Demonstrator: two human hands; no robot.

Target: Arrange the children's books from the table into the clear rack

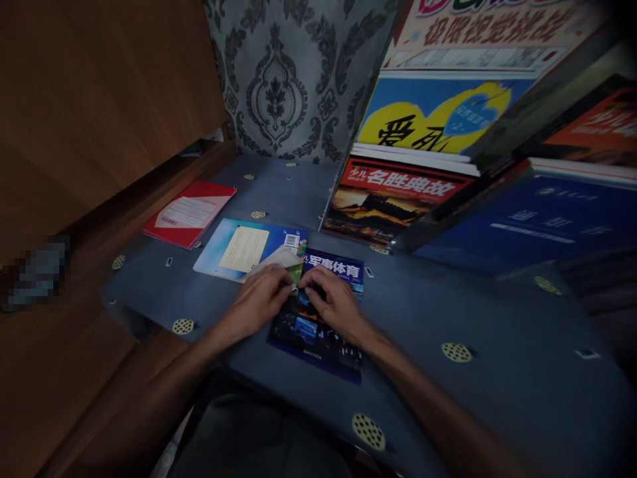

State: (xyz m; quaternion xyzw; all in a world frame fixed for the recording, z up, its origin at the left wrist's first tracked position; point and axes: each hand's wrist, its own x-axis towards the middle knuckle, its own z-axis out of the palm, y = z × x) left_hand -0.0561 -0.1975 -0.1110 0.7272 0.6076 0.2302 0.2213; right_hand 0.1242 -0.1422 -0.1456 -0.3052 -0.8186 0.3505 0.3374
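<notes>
Below the patterned wall (276, 86), the blue-covered table (413, 318) is holding several books. The left hand (263, 295) is pinching a pale sheet (281, 257) near its lower edge, and the sheet is lying just beyond those fingers, partly over the light-blue book (213, 249). Above the dark book (318, 352), the right hand (336, 299) is bending thumb and forefinger; whether they're gripping paper, I can't tell.
</notes>
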